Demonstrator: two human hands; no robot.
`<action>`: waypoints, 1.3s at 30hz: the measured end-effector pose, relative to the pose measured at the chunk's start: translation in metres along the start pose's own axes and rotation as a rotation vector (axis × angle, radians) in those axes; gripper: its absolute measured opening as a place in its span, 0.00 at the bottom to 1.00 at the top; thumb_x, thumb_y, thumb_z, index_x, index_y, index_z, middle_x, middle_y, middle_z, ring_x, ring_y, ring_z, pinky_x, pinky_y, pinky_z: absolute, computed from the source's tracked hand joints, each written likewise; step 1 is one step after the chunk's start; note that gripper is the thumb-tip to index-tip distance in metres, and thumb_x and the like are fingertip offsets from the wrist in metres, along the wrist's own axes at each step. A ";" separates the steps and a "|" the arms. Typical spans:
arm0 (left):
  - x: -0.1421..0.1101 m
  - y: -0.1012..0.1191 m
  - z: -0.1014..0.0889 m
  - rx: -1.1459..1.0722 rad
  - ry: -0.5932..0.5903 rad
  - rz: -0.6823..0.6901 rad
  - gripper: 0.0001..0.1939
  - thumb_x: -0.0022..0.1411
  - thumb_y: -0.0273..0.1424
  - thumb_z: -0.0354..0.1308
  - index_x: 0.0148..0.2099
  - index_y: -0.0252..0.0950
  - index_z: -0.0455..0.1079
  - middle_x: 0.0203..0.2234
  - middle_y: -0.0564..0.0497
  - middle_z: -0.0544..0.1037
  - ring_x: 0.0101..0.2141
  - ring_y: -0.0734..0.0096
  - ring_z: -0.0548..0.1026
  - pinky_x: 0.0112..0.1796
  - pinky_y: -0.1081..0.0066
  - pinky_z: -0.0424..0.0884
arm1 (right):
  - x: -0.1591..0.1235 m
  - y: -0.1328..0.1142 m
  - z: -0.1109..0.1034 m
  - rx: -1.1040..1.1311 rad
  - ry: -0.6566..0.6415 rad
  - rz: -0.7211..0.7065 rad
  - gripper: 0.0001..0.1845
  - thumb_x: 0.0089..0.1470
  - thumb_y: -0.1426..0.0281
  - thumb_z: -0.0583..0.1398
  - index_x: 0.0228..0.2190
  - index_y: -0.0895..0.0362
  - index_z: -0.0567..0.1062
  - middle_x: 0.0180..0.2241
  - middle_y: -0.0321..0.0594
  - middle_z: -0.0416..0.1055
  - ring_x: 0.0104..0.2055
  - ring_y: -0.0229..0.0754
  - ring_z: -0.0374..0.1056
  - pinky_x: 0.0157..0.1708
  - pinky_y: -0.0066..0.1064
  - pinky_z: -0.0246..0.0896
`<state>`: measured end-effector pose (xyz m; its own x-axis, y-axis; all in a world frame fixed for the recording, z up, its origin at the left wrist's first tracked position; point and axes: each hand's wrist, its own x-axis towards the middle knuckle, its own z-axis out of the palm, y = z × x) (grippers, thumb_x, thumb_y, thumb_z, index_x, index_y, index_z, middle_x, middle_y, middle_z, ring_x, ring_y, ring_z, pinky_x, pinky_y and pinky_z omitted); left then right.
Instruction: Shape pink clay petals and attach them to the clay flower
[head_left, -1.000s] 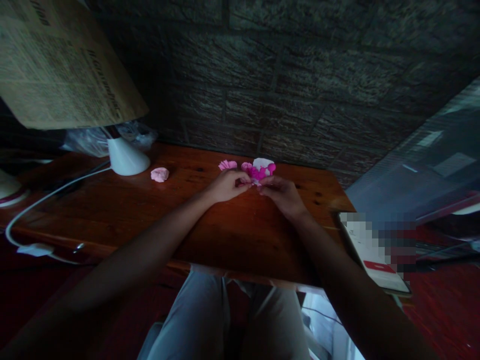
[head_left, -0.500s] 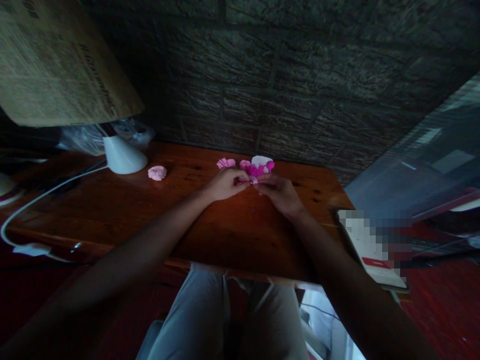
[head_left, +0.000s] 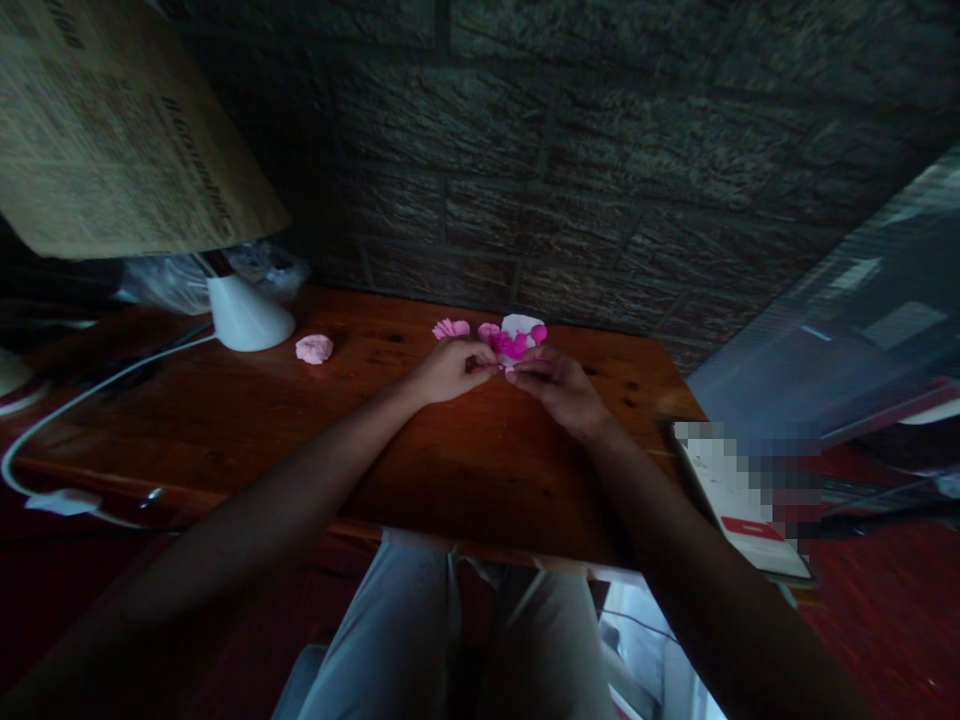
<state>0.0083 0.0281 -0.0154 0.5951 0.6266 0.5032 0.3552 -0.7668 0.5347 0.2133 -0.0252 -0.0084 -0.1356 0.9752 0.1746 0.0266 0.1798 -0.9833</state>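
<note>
My left hand (head_left: 448, 368) and my right hand (head_left: 559, 386) meet fingertip to fingertip above the wooden table (head_left: 315, 440). Both are closed in a pinch on a small pink piece (head_left: 501, 367) held between them. Just beyond the fingers lies a white sheet with bright magenta pieces (head_left: 519, 336) on it. A pale pink flower-like piece (head_left: 451, 328) lies to its left on the table. A light pink lump (head_left: 314, 348) rests farther left, near the lamp base.
A white lamp base (head_left: 247, 314) with a paper-covered shade (head_left: 112, 130) stands at the back left, its white cable (head_left: 67, 410) trailing over the table edge. A booklet (head_left: 739, 500) lies at the right edge. A dark brick wall (head_left: 570, 180) runs behind.
The hands stay together at the same spot; the right fingers have shifted slightly over the pink piece. The view has barely moved.
</note>
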 end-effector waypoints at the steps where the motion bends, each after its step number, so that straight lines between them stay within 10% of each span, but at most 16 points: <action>1: 0.000 0.000 0.000 0.011 -0.003 0.003 0.04 0.63 0.26 0.59 0.36 0.34 0.76 0.30 0.50 0.82 0.30 0.72 0.77 0.34 0.72 0.70 | 0.000 0.000 0.001 -0.003 -0.011 -0.007 0.20 0.39 0.60 0.74 0.30 0.53 0.73 0.31 0.36 0.77 0.37 0.42 0.72 0.43 0.37 0.67; 11: 0.000 -0.003 0.001 0.004 0.012 0.032 0.04 0.62 0.25 0.60 0.37 0.33 0.76 0.30 0.49 0.82 0.30 0.72 0.77 0.33 0.73 0.70 | -0.002 0.001 0.006 -0.013 -0.051 0.071 0.21 0.38 0.61 0.74 0.34 0.53 0.77 0.33 0.38 0.80 0.36 0.44 0.75 0.31 0.33 0.66; 21: 0.000 0.003 0.000 -0.020 -0.008 -0.003 0.04 0.63 0.27 0.59 0.35 0.34 0.75 0.30 0.50 0.81 0.30 0.72 0.76 0.33 0.73 0.70 | -0.001 -0.001 0.001 0.079 -0.005 0.063 0.23 0.36 0.60 0.76 0.31 0.54 0.74 0.35 0.38 0.80 0.41 0.44 0.76 0.47 0.39 0.67; 32: 0.000 -0.003 0.001 0.003 -0.008 0.003 0.05 0.63 0.25 0.58 0.37 0.33 0.76 0.32 0.49 0.82 0.32 0.70 0.78 0.36 0.71 0.71 | -0.001 0.001 0.004 -0.027 -0.065 0.015 0.17 0.43 0.56 0.71 0.29 0.53 0.77 0.28 0.33 0.74 0.26 0.35 0.62 0.26 0.30 0.58; 39: 0.000 -0.002 0.000 0.007 -0.012 -0.004 0.05 0.61 0.25 0.58 0.37 0.34 0.76 0.32 0.49 0.82 0.32 0.70 0.78 0.36 0.71 0.72 | -0.003 -0.003 0.006 0.031 -0.096 0.019 0.17 0.38 0.59 0.74 0.28 0.54 0.79 0.29 0.35 0.76 0.32 0.39 0.69 0.32 0.33 0.66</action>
<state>0.0077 0.0298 -0.0169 0.6026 0.6276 0.4930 0.3623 -0.7656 0.5316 0.2080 -0.0292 -0.0066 -0.2296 0.9614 0.1518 -0.0005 0.1558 -0.9878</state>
